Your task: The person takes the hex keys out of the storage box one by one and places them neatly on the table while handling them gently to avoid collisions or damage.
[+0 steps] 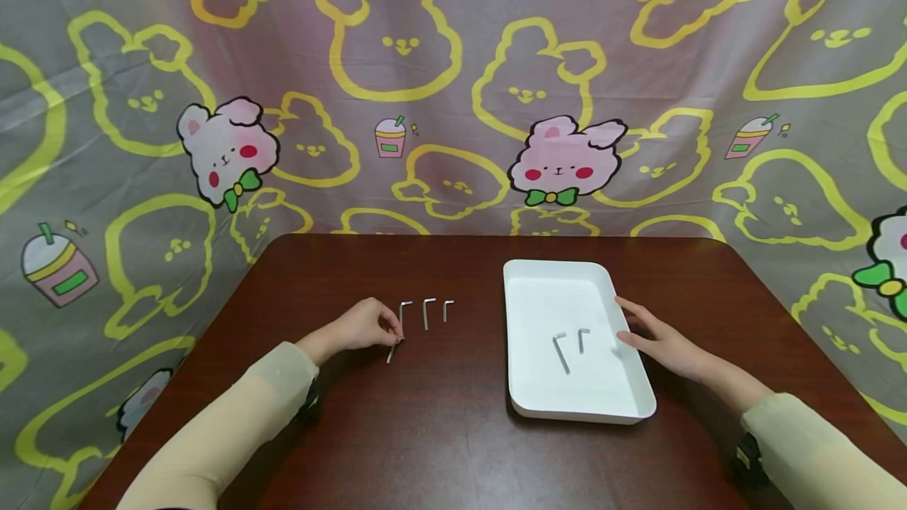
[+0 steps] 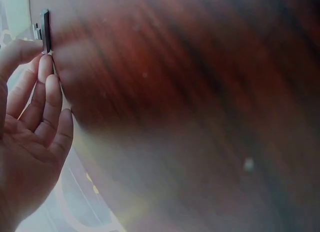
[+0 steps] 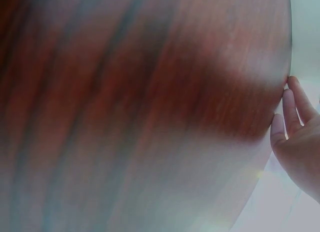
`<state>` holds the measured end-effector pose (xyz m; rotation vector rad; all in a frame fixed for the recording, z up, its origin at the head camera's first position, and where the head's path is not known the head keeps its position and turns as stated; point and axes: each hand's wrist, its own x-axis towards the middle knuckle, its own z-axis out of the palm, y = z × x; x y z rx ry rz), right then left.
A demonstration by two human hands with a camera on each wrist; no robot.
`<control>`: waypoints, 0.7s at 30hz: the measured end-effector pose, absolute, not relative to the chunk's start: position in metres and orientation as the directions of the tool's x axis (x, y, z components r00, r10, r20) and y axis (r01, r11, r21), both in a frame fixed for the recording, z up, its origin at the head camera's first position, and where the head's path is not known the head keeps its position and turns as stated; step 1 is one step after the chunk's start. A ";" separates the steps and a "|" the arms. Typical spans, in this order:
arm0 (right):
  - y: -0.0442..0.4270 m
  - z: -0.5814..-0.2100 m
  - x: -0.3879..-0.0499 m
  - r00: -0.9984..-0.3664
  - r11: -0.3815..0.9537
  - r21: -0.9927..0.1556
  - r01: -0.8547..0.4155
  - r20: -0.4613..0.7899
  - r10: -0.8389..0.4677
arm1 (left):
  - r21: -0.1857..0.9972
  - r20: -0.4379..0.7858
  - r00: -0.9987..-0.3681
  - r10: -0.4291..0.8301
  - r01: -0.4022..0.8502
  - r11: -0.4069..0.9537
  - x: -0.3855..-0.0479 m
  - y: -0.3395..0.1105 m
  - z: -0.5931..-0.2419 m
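The left hand (image 1: 361, 327) is pinching a hex key (image 1: 390, 355) at the left of the table (image 1: 439, 455); whether its tip is touching the wood, I cannot tell. A light pinch and a straight lift should avoid nudging the three other keys (image 1: 425, 315) lying just to its far and right side, the leftmost sitting close against the fingers. The right hand (image 1: 666, 346), grasping nothing, is touching the right rim of the white tray (image 1: 530, 305). Two more keys (image 1: 561, 354) are lying inside, the tray's left wall standing between them and the pinched one.
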<state>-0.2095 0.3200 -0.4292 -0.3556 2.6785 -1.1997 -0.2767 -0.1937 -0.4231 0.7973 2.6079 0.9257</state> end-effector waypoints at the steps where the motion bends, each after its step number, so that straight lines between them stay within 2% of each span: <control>1: 0.320 -0.429 -0.209 -0.954 0.644 -0.752 -0.140 -0.071 -0.290 | 0.647 -0.062 -0.820 0.569 0.401 0.649 -0.277 -0.194 -0.423; 21: 0.318 -0.428 -0.209 -0.953 0.641 -0.759 -0.117 -0.097 -0.288 | 0.645 -0.060 -0.840 0.539 0.380 0.663 -0.274 -0.192 -0.424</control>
